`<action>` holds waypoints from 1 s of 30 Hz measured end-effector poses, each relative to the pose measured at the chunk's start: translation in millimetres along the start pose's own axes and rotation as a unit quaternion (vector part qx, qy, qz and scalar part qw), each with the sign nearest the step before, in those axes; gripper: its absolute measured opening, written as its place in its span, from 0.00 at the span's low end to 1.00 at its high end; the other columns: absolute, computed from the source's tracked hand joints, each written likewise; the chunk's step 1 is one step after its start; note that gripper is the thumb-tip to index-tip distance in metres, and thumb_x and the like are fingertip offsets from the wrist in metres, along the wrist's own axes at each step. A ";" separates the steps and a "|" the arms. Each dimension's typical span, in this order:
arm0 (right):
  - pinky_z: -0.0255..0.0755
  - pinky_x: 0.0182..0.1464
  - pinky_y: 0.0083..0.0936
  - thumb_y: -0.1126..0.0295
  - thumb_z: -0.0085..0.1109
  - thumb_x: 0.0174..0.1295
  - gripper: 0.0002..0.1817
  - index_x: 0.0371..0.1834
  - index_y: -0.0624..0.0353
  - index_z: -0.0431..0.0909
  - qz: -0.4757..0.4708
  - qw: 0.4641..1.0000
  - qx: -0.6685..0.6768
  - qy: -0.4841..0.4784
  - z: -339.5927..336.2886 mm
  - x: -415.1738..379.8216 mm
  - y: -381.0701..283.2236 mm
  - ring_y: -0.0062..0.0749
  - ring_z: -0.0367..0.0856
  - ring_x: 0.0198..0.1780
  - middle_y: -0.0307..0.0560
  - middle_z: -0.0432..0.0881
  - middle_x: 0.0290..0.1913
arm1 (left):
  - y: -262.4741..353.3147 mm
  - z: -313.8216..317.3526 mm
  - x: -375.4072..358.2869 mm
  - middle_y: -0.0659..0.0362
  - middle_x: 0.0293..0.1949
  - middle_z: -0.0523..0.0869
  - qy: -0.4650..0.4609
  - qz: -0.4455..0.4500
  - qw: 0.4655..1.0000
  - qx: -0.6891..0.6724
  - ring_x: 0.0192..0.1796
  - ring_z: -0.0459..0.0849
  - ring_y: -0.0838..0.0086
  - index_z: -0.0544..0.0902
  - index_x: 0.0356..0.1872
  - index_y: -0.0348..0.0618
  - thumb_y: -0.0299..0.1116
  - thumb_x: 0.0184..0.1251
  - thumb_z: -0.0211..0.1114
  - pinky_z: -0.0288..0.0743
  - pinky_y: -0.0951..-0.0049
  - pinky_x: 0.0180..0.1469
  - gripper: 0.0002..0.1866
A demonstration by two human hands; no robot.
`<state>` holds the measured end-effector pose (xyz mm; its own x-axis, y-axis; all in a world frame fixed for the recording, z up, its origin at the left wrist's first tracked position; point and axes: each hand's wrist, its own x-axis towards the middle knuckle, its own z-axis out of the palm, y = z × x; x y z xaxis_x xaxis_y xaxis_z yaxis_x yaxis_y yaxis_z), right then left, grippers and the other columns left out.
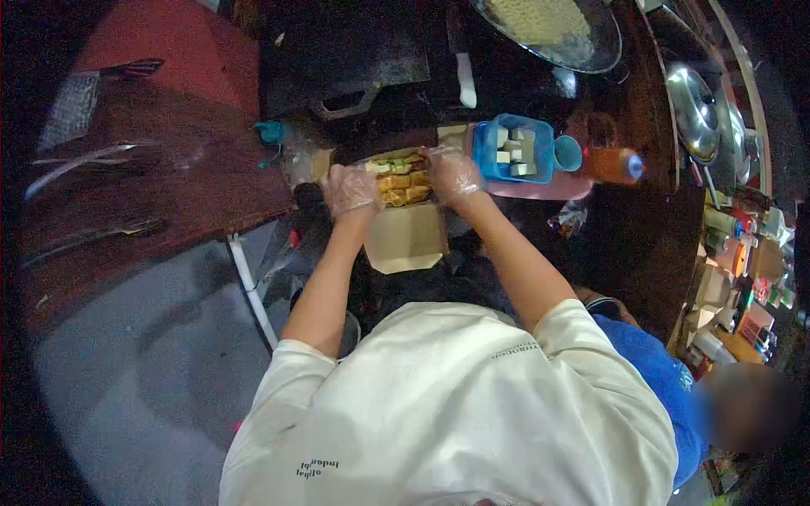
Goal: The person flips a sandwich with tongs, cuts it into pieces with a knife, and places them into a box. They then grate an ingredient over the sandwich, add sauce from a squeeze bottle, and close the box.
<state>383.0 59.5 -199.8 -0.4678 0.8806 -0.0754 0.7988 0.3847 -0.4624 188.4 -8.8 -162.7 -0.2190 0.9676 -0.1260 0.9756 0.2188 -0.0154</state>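
Note:
An open cardboard food box [405, 240] is in front of me, its lid flap folded toward my body. Golden-brown pieces of food [405, 187] fill it, with pale green and white bits along the far end. My left hand [351, 191], in a clear plastic glove, is closed at the box's left side. On the opposite side my right hand [456, 174], gloved the same way, grips the right wall near the far corner. The fingertips of both hands are partly hidden. Just right of my right hand sits a blue plastic container [548, 152] with several white blocks.
A blue cup [568, 153] and an orange bottle [613, 165] stand right of the container, near a pink board [548, 188]. Farther back are a white-handled knife [466, 80] and a large pan [603, 55] of pale yellow food. Someone in a blue shirt [650, 379] is at my right.

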 end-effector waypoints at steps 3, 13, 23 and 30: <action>0.79 0.47 0.39 0.71 0.49 0.60 0.19 0.53 0.55 0.80 -0.022 0.998 -0.045 -0.045 15.1 2.9 7.8 0.46 0.84 0.45 0.57 0.84 0.45 | 0.8 -4.3 2.2 0.51 0.44 0.86 -0.030 -0.015 0.999 -0.008 0.55 0.75 0.60 0.87 0.38 0.41 0.41 0.64 0.55 0.61 0.55 0.63 0.17; 0.78 0.38 0.43 0.65 0.55 0.61 0.20 0.57 0.59 0.75 -0.088 0.992 0.075 0.045 -44.3 -58.7 -11.5 0.50 0.83 0.41 0.59 0.82 0.37 | -13.4 3.5 -9.6 0.53 0.52 0.84 0.059 0.046 0.997 -0.025 0.57 0.78 0.55 0.80 0.59 0.41 0.40 0.68 0.56 0.67 0.50 0.62 0.22; 0.74 0.48 0.48 0.64 0.54 0.59 0.14 0.43 0.60 0.81 0.107 0.976 0.191 -0.018 -101.9 -147.7 78.9 0.58 0.80 0.45 0.61 0.82 0.40 | 167.7 -66.9 19.0 0.49 0.37 0.87 0.066 0.319 0.935 -0.140 0.43 0.83 0.54 0.86 0.42 0.44 0.37 0.60 0.61 0.76 0.53 0.46 0.13; 0.73 0.51 0.50 0.60 0.57 0.57 0.16 0.39 0.63 0.81 0.112 0.972 0.203 -0.029 -96.2 -118.8 122.2 0.59 0.80 0.48 0.64 0.82 0.42 | 261.2 -24.7 62.9 0.56 0.40 0.89 -0.086 0.307 0.933 0.170 0.50 0.84 0.63 0.89 0.35 0.50 0.35 0.58 0.60 0.64 0.57 0.53 0.10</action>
<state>572.5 28.5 -162.4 -0.3303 0.9077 -0.2589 0.6737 0.0347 -0.7382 429.2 112.3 -150.1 0.3583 0.8570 -0.3702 0.8710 -0.4497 -0.1979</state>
